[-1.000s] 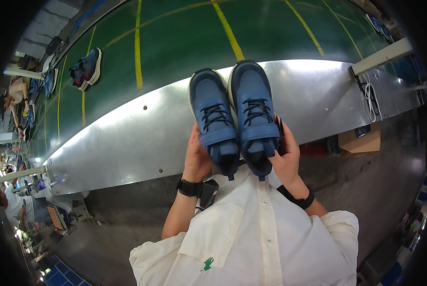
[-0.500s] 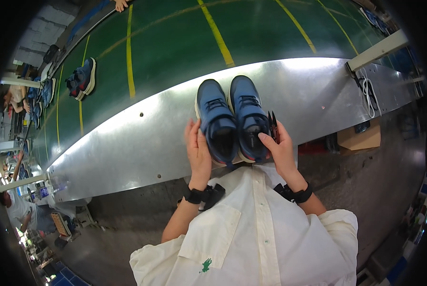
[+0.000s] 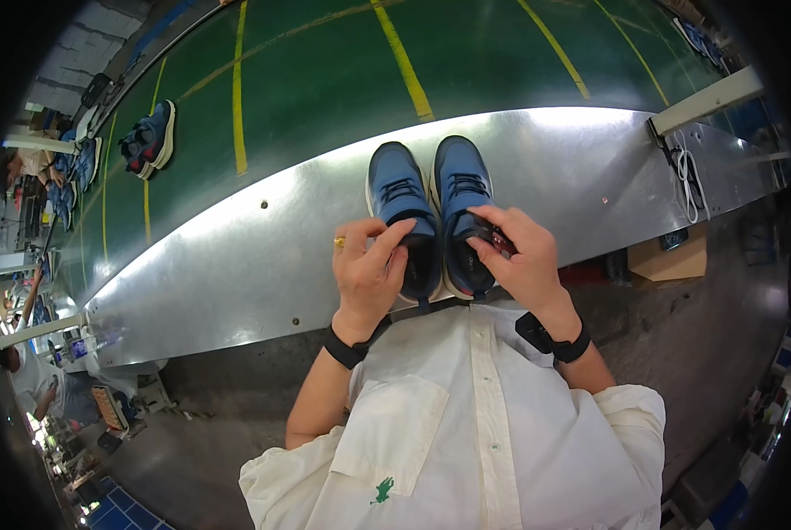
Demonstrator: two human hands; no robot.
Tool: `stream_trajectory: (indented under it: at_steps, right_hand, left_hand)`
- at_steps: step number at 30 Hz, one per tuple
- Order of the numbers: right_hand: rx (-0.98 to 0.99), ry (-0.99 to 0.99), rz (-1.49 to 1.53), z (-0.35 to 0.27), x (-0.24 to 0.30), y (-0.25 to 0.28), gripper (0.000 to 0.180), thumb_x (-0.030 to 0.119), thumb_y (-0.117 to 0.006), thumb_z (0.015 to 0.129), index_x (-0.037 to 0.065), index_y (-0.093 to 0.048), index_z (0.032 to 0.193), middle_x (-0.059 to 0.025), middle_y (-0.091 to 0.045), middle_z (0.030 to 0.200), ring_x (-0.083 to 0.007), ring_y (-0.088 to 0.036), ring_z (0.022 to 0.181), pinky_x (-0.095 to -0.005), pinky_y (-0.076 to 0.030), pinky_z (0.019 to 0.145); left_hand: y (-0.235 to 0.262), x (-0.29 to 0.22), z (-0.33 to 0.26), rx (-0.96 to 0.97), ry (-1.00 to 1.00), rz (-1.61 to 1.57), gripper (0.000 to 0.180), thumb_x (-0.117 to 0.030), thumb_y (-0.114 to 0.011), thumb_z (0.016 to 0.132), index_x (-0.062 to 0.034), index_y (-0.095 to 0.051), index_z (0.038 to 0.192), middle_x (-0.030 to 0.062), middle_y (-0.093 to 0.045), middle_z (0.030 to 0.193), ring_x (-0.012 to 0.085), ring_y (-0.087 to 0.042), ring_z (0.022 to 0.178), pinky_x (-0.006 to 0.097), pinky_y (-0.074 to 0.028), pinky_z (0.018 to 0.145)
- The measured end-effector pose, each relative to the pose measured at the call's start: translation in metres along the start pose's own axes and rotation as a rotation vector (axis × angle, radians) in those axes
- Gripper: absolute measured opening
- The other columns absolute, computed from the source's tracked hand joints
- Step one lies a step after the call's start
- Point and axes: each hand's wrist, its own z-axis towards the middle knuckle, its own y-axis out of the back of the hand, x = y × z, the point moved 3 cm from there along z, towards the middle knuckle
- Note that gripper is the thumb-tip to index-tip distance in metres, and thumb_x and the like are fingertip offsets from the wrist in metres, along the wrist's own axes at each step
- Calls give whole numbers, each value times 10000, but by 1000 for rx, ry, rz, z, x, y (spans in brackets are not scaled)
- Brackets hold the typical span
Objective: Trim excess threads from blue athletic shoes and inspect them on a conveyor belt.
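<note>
While left shoe (image 3: 402, 201) and right shoe (image 3: 460, 199) stand side by side on the ledge (image 3: 192, 265): both hands now reach the tongues — attention seems to shift there.
Left hand (image 3: 369, 276): in from the shoe's flank to its opening; thumb and forefinger bent, whether pinching cannot be told.
Right hand (image 3: 526, 261): clasping a dark tool (image 3: 499, 238) over its shoe's opening.
Insoles (image 3: 420, 265): faint print, too small to read.
Shirt (image 3: 395, 424): green emblem (image 3: 383, 490) — no lettering seen.

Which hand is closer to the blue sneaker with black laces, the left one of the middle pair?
Left. The left hand is at that blue sneaker, its fingertips by the ankle opening. The right hand is farther away, at the matching blue shoe beside it.
</note>
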Motion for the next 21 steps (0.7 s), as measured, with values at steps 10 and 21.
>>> stream_trajectory:
  at_steps: [10,21]
  right_hand:
    - [-33,-17,149,8,-15,-4,328,-15,-658,715,80,-658,1030,-94,-661,856,-205,-608,619,-269,-479,581]
    - [-2,-15,49,3,-29,5,374,4,-640,681,131,-663,1032,-107,-635,807,-264,-608,657,-328,-489,607]
  left_hand:
    - [-7,-5,36,262,-381,169,388,-13,-692,600,-104,-663,976,24,-531,834,208,-515,767,318,-415,718]
    - [-25,-30,81,874,-1078,318,92,-201,-593,738,-153,-600,660,-14,-470,748,141,-506,777,291,-377,657]
